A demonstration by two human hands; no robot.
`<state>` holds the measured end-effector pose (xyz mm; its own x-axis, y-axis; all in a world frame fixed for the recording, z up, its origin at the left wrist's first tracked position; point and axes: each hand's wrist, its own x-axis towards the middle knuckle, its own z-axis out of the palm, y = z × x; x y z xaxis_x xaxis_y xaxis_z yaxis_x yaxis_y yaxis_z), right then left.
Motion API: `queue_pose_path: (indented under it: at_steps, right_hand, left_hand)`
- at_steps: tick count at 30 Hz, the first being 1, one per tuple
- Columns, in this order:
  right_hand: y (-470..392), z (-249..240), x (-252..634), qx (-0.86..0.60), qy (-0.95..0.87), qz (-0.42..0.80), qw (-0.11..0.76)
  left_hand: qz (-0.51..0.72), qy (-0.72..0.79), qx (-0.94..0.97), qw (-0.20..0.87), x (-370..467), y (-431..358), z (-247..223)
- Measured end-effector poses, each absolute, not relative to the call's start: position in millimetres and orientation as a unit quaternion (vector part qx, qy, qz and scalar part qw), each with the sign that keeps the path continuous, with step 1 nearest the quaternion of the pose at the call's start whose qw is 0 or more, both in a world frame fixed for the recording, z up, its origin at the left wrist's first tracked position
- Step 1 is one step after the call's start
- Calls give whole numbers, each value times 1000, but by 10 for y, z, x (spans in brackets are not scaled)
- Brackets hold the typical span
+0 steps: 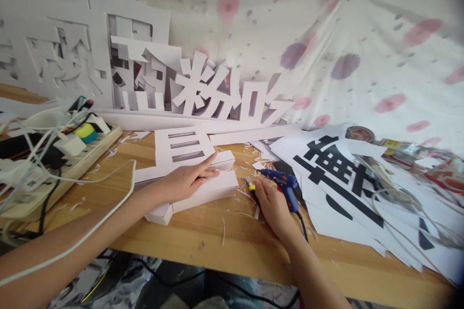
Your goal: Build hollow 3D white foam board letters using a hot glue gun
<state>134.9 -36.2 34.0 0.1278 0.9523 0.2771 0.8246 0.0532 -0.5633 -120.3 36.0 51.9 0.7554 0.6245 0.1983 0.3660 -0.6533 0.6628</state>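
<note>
A white raised foam-board character [213,183] lies on the table, with box-like sides and three slots cut in its upper part. My left hand [186,181] rests across its top, index finger stretched out and the other fingers slightly bent. To the right, my right hand [270,200] is closed round a yellow and black utility knife [252,187], its tip pointing up and left just off the character's right end. Just beyond that hand lies a blue hot glue gun [284,179], its grip partly hidden by my fingers.
Finished white characters [206,87] stand against the patterned curtain [326,48]. At left is a wooden board [97,147] carrying chargers and tangled cables. Printed paper sheets [337,178] cover the right side. Thin white offcuts [223,229] litter the table [203,246]. A white cable crosses my left forearm.
</note>
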Motion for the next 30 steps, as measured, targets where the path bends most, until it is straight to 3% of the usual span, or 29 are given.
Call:
queue_pose_path:
  at_steps: [7,15,30]
  right_hand:
    - [-393,419,1331,-656,-659,162,331]
    - [-346,317,1344,-683,-653,167,282]
    - [-347,196,1378,-629,-593,345,365]
  left_hand:
    - [193,313,876,312,-1192,339,556]
    - [192,307,879,310,-1198,350,544]
    - [191,307,884,295,-1193,338,557]
